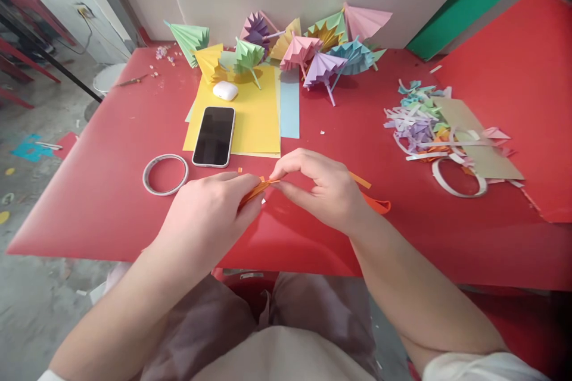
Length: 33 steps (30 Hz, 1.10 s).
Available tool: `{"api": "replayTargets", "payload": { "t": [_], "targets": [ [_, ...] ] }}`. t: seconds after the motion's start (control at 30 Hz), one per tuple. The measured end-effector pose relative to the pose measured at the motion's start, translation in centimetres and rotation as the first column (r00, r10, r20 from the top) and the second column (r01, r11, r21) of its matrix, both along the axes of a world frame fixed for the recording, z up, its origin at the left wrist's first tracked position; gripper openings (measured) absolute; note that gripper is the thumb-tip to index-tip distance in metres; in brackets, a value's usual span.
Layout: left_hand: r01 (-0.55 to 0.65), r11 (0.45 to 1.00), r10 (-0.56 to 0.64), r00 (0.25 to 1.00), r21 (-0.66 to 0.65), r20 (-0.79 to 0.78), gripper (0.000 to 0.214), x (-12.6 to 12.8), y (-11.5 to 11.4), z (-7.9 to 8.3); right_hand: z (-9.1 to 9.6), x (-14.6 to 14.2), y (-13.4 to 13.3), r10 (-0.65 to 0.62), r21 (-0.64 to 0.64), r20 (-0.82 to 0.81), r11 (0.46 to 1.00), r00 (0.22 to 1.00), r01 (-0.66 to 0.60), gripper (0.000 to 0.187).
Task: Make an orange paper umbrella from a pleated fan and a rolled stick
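The left hand and right hand are brought fingertip to fingertip, both pinched on a folded orange paper strip just above the red table. The strip's long axis is laid left to right between them, equally near each.

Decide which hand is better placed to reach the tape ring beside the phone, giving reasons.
Left, probably. The left hand sits just right of the tape ring, on its side; the right hand would have to cross over. Both hands pinch the folded orange paper.
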<state>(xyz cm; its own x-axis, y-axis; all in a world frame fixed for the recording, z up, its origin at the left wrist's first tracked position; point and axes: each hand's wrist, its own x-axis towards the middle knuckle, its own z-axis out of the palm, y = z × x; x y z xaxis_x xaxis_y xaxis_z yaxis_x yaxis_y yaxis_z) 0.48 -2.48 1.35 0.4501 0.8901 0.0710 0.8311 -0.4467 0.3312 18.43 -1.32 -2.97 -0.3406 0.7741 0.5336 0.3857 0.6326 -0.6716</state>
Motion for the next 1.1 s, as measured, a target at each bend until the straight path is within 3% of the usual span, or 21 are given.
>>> {"api": "replayTargets", "payload": {
  "t": [0.13,0.4,0.57,0.83,1.0,1.1],
  "targets": [
    [0.019,0.999,-0.017,0.997,0.029,-0.078,0.027,-0.1,0.0,0.0,0.0,0.0,0.0,0.037,-0.072,0.013,0.997,0.999,-0.036,0.005],
    [0.059,0.995,-0.064,0.996,-0.081,-0.059,0.027,-0.6,0.6,0.2,0.1,0.0,0.0,0.036,-0.11,-0.007,0.993,0.999,-0.036,0.013],
    [0.035,0.999,-0.04,0.988,-0.037,-0.146,0.027,-0.3,0.3,0.2,0.3,-0.2,-0.2,-0.02,-0.265,0.009,0.964,1.0,0.022,0.01],
    [0.014,0.981,0.046,0.953,0.196,-0.299,0.028,0.4,-0.7,-0.2,0.1,-0.5,0.0,-0.076,-0.558,-0.154,0.83,0.985,-0.023,0.015],
    [0.049,0.971,0.041,0.931,0.234,-0.364,0.025,0.7,-0.9,-0.3,-0.3,-0.3,0.5,-0.077,-0.716,-0.259,0.684,0.963,-0.138,0.014],
    [0.061,0.97,0.031,0.93,0.236,-0.367,0.027,0.9,-0.8,-0.4,-0.3,-0.2,0.7,-0.102,-0.759,-0.288,0.631,0.952,-0.162,0.011]
  ]
}}
